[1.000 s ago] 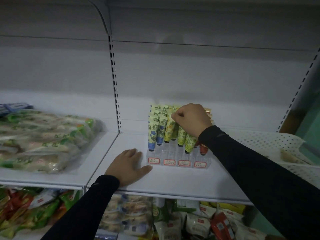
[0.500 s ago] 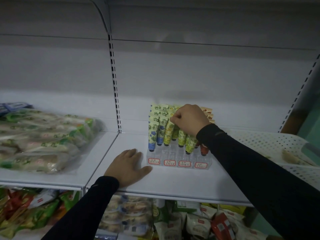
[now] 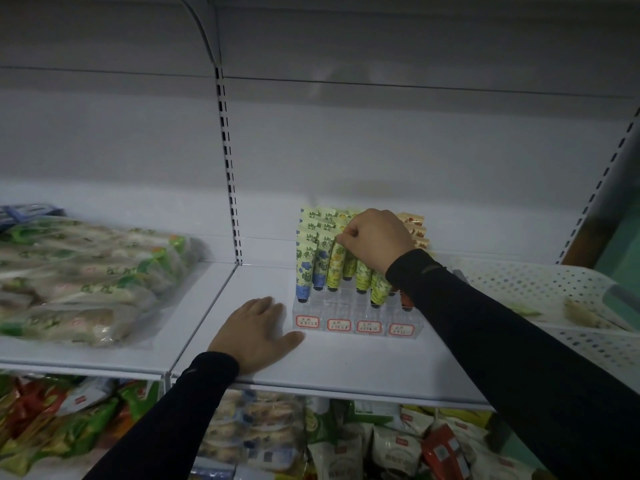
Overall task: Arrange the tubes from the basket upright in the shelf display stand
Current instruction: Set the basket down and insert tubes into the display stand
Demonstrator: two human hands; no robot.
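tubes (image 3: 337, 268) standing cap-down in the clear display stand (image 3: 356, 315) on the white shelf (image 3: 346, 358).
right hand (image 3: 375, 242) is curled over the rows, fingertips pinching the top of a yellow-green tube; left hand (image 3: 254, 332) lies flat, fingers relaxed, on the shelf just beside the stand's left front corner. white perforated basket (image 3: 540, 289) sits to the right.
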